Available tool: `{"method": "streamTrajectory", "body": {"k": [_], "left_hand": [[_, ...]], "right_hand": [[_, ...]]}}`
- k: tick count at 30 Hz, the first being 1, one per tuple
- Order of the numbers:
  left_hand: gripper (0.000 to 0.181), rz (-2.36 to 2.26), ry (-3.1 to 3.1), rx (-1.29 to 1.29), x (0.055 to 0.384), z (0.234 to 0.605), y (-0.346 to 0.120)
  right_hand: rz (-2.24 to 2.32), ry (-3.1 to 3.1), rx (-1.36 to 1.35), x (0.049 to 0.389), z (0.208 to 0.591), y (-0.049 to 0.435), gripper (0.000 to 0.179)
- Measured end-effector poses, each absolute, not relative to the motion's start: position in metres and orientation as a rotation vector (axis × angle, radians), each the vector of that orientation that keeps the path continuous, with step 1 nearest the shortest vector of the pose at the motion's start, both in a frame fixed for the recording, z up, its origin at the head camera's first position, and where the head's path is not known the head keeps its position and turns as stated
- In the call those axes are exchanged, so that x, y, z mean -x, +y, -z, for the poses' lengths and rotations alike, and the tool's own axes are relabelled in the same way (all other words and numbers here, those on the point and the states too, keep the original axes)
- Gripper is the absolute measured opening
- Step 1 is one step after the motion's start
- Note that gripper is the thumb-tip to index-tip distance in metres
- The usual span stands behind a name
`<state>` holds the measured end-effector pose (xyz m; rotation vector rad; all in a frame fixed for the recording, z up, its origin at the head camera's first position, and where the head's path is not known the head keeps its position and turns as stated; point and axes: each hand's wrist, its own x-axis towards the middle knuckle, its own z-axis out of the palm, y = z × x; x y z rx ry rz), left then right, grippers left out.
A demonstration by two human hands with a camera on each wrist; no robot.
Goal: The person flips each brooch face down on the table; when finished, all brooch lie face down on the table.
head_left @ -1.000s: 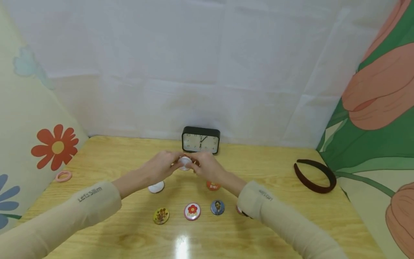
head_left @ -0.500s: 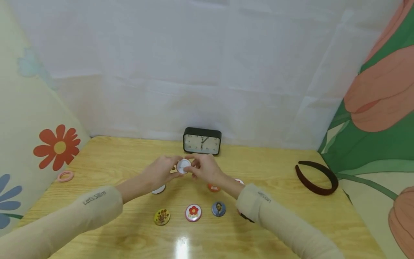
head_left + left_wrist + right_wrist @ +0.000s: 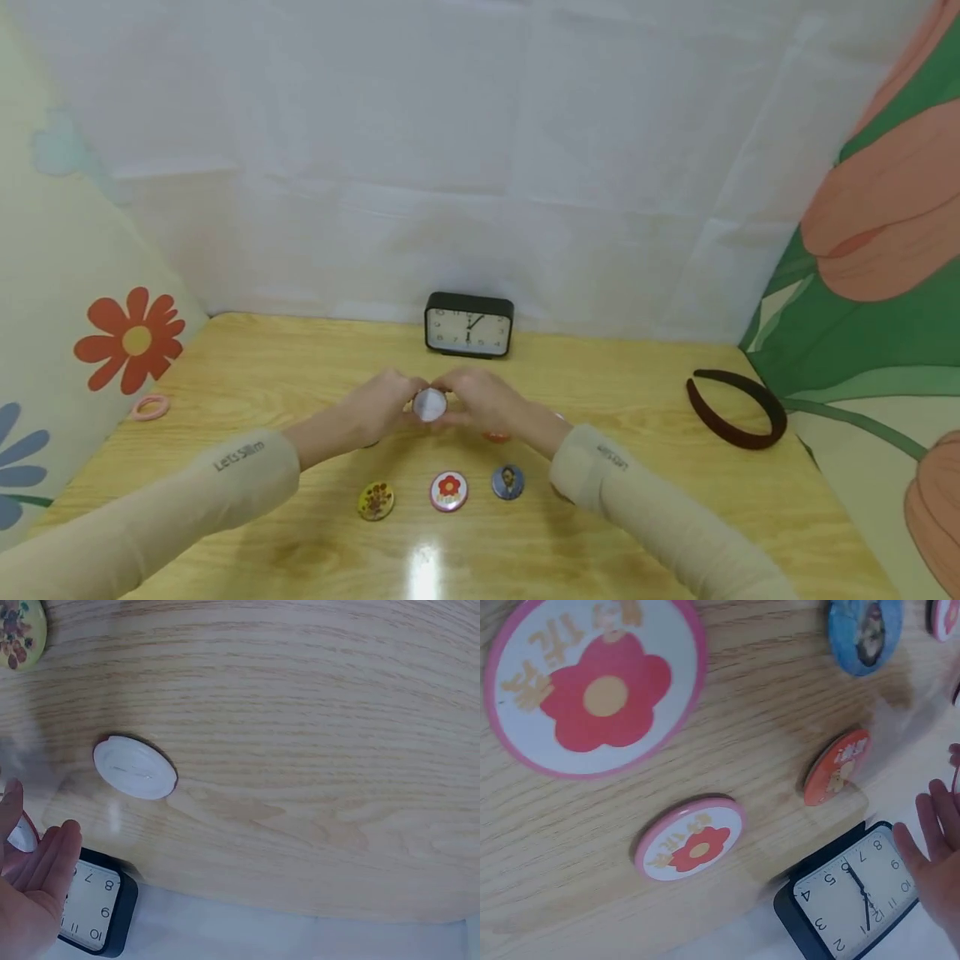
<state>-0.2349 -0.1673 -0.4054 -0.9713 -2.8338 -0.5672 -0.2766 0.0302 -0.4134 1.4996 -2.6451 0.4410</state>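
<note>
Between both hands, close over the table, a round button badge [image 3: 430, 406] is held with its plain whitish back turned up. My left hand [image 3: 384, 406] grips its left edge, and my right hand [image 3: 486, 402] grips the right edge. In the left wrist view, part of the badge's red rim and white back [image 3: 22, 836] shows behind the left fingers. A white-backed badge [image 3: 135, 766] lies face down near the left hand. Partly under the right forearm in the head view, an orange-red badge [image 3: 838, 769] lies face up. Beside it is a pink-rimmed flower badge [image 3: 691, 840].
A black alarm clock [image 3: 468, 327] stands behind the hands. Nearer me lie a yellow badge [image 3: 376, 501], a red-flower badge [image 3: 448, 492] and a blue portrait badge [image 3: 507, 482]. A dark headband [image 3: 738, 412] rests at right, a pink ring [image 3: 150, 407] at left.
Both hands have come slightly nearer to me with the badge. The right thumb and fingers, which were over the badge's back half a second ago, are now at its edge.
</note>
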Motion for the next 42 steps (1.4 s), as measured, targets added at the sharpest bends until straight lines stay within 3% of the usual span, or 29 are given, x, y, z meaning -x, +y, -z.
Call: {"method": "streamTrajectory", "body": {"k": [11,21,34,38,42], "left_hand": [[0.030,0.491,-2.930,0.937,0.241,0.416,-0.163],[0.027,0.476,-2.891,1.120,0.243,0.431,-0.166],[0.031,0.421,-2.858,1.121,0.242,0.430,-0.161],[0.047,0.443,-2.936,1.031,0.242,0.425,-0.157],[0.075,0.459,-3.035,0.868,0.244,0.415,-0.150]], "right_hand": [[-0.257,-2.633,-1.514,0.276,0.430,0.028,0.035],[-0.258,-2.709,-1.517,0.283,0.441,0.023,0.044],[-0.275,-2.771,-1.482,0.283,0.440,0.028,0.051],[-0.320,-2.806,-1.472,0.281,0.437,0.035,0.049],[-0.345,-2.851,-1.435,0.278,0.429,0.053,0.053]]}}
